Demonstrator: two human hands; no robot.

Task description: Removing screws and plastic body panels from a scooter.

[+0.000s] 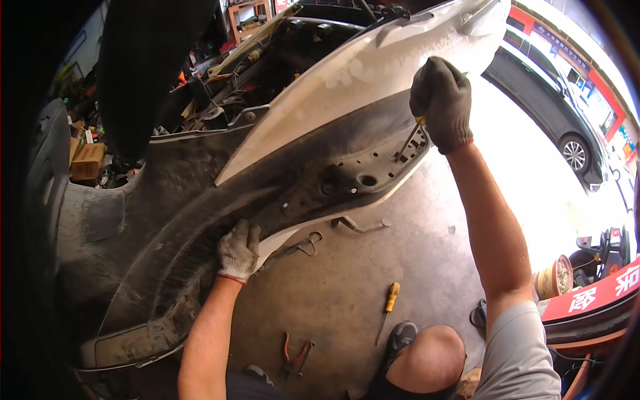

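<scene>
Black plastic liner (220,207): spans the scene from left to middle, dusty, with a holed end at far right; we judge that levering too hard could crack that end.
White body panel (333,87): arches just beyond the liner; a slipping metal tip might scratch it.
Cardboard box (88,162): far left, among clutter; we cannot tell what it holds.
Round brown tub (546,283): right side, holding small pale pieces we cannot identify; a stray foot might spill it.
Right hand (441,100): gloved, curled into a fist around a screwdriver.
Left hand (239,250): gloved, fingers partly bent at the liner's near edge; we cannot tell whether it grips; a sudden slip could jar it.
Held screwdriver (408,143): its shank slants down to the liner's holed end.
Spare screwdriver (393,297): on the floor near a shoe (402,337); stepping on it could make us stumble.
</scene>
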